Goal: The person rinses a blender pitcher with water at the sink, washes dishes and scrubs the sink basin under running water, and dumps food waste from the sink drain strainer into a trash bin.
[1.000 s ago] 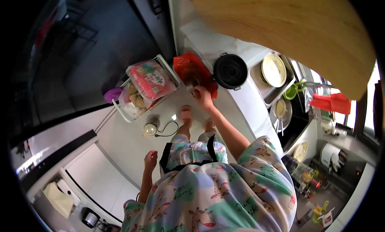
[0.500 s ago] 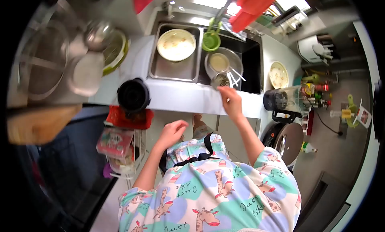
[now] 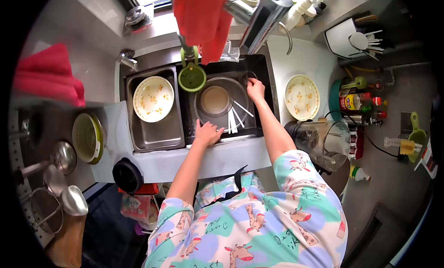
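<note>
My left hand lies with fingers spread at the front of the right, dark sink basin, by the rim of a large metal bowl. In that bowl are a smaller round bowl with cloudy liquid and several white sticks that look like utensil handles. My right hand is closed at the basin's back right, fingers pinched on a small dark roundish thing; its kind is unclear. A green handled strainer cup hangs over the basin's left side.
The left basin holds a floral bowl. Another floral bowl and a clear blender jug stand on the right counter. A black round container sits at the left counter edge. The faucet and a red cloth hang overhead.
My right hand has moved from the counter's front edge into the back right of the dark basin. My left hand has risen from beside my body to the basin's front. The view has shifted.
</note>
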Action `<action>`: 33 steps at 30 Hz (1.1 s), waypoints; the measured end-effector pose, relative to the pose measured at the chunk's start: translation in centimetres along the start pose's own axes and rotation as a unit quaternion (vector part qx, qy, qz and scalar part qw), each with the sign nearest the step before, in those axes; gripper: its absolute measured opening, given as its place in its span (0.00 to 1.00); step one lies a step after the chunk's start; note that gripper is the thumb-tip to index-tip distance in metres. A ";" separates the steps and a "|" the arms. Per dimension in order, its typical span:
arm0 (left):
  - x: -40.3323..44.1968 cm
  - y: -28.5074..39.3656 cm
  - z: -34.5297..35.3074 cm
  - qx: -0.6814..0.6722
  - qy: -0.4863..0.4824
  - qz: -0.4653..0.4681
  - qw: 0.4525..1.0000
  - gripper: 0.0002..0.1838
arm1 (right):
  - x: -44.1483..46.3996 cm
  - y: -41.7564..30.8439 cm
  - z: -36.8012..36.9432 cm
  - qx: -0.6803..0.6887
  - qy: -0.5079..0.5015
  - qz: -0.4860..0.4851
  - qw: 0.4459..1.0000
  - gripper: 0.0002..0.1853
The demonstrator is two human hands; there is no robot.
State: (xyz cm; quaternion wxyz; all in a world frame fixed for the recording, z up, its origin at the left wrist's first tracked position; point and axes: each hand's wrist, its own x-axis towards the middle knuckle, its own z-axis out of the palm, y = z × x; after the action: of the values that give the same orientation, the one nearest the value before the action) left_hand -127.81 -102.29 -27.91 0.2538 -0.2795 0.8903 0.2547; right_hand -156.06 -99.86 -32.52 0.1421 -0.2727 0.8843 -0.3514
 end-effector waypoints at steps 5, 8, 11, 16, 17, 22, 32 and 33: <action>0.4 -0.5 -2.4 0.028 -0.064 -0.067 0.995 0.35 | 2.1 2.9 2.4 0.046 -0.058 0.059 0.996 0.14; 0.5 -1.0 -2.7 0.047 -0.100 -0.097 0.989 0.39 | 2.4 3.4 3.1 0.021 -0.106 0.005 0.994 0.13; 0.4 -1.2 -3.1 0.040 -0.123 -0.104 0.986 0.39 | 2.7 4.2 4.7 -0.037 -0.197 -0.090 0.975 0.13; 0.3 -1.7 -3.0 0.043 -0.158 -0.102 0.981 0.37 | 2.1 4.0 6.4 -0.103 -0.314 -0.172 0.928 0.16; 0.2 -1.9 -3.0 0.043 -0.167 -0.099 0.980 0.36 | 2.0 3.9 6.7 -0.117 -0.326 -0.176 0.922 0.17; 0.0 -2.3 -2.7 0.049 -0.173 -0.069 0.981 0.34 | 1.6 1.0 5.4 -0.223 -0.351 -0.119 0.902 0.15; -0.4 -3.9 0.1 0.008 -0.118 -0.020 0.993 0.27 | 3.5 -11.1 -0.5 0.071 0.126 -0.247 0.958 0.10; -0.6 -3.6 -0.4 0.002 -0.121 -0.018 0.993 0.25 | 3.1 -15.2 -3.9 0.079 0.127 -0.280 0.948 0.10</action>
State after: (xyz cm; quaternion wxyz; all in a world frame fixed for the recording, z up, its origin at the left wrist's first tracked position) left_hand -125.25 -104.87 -28.36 0.3645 -0.2624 0.8484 0.2802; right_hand -154.48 -108.75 -19.27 -0.0544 -0.4509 0.7523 -0.4773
